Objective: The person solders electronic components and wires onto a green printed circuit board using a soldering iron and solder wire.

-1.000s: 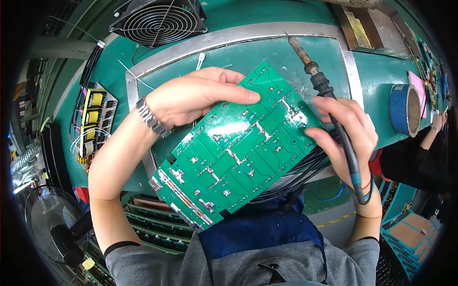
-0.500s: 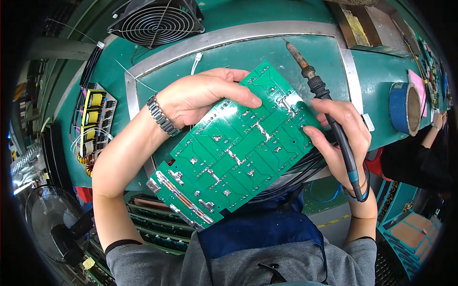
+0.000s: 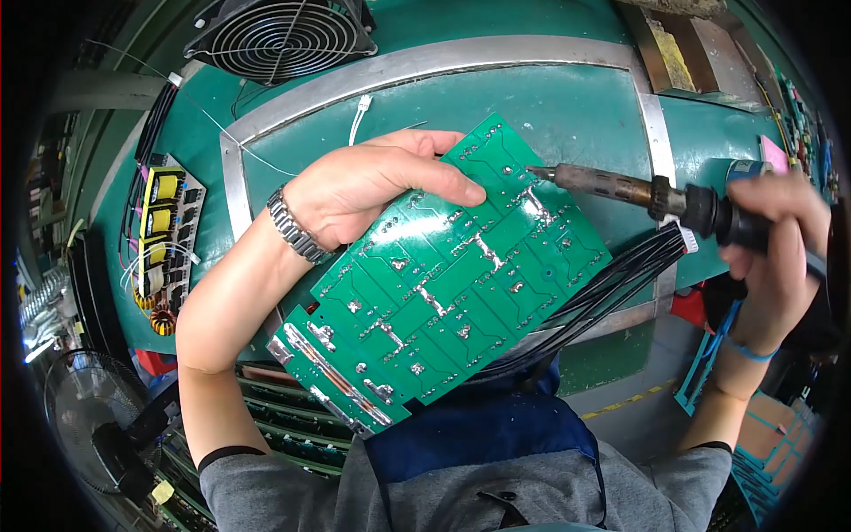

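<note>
A green circuit board [image 3: 452,275] is tilted in front of me, solder side up. My left hand [image 3: 390,182] grips its upper left edge, thumb on the face and the other fingers hidden beneath. In my right hand [image 3: 780,222] is a soldering iron [image 3: 612,184], its handle wrapped by the fingers. The iron points left, and its tip lies over the board's upper right part; whether it touches the surface I cannot tell. Bright solder patches and strips dot the board. A bundle of black wires [image 3: 612,279] comes out from under its right side, ending in a white connector.
A black fan with a round grille [image 3: 284,44] stands at the back left. Another board with yellow transformers [image 3: 164,222] lies at left. Metal boxes [image 3: 696,58] sit at the back right, near a partly hidden blue tape roll [image 3: 747,168]. A metal frame strip [image 3: 425,66] borders the green bench.
My right hand has left the board's right edge and moved right, swinging the soldering iron down so its tip is over the board. The left hand keeps its hold.
</note>
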Demonstrator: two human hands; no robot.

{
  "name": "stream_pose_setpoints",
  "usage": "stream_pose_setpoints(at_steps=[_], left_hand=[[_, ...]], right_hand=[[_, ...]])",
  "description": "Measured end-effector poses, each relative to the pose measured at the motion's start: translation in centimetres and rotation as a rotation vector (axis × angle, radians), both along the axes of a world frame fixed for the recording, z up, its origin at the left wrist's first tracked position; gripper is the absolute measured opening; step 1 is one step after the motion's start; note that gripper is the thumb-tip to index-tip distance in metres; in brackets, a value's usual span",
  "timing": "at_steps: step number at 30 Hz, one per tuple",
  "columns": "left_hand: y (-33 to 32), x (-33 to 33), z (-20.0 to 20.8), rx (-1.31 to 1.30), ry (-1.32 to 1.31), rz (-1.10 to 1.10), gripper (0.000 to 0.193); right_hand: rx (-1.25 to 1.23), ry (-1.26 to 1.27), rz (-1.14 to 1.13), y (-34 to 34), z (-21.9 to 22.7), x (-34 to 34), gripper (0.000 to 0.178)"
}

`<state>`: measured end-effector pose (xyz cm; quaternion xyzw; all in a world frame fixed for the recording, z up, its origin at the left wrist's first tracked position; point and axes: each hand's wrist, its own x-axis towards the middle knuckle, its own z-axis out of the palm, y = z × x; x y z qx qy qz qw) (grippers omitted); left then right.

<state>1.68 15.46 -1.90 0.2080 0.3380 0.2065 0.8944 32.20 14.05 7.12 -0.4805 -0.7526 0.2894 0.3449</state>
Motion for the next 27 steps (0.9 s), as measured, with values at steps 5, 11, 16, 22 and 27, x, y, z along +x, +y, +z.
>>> stream_pose_setpoints(at_steps=[5, 11, 16, 22, 27], left_hand=[[0.0, 0.0, -0.6, -0.021, -0.034, 0.024, 0.045], [0.0, -0.2, -0.7, -0.041, 0.003, 0.026, 0.047], [0.2, 0.3, -0.4, -0.008, -0.007, 0.01, 0.052], [0.1, 0.1, -0.1, -0.02, 0.005, 0.016, 0.053], [0.1, 0.1, -0.3, -0.03, 0.017, 0.035, 0.049]], right_hand=[[-0.221, -0.138, 0.065, 5.6, 1.1, -1.1, 0.041], [-0.133, 0.002, 0.288, 7.6, -1.7, -1.9, 0.034], [-0.312, -0.07, 0.45, 10.4, -1.3, -0.5, 0.033], [-0.351, -0.064, 0.55, 11.7, -2.1, -1.4, 0.036], [-0.395, -0.076, 0.498, 11.7, -2.0, -2.1, 0.037]])
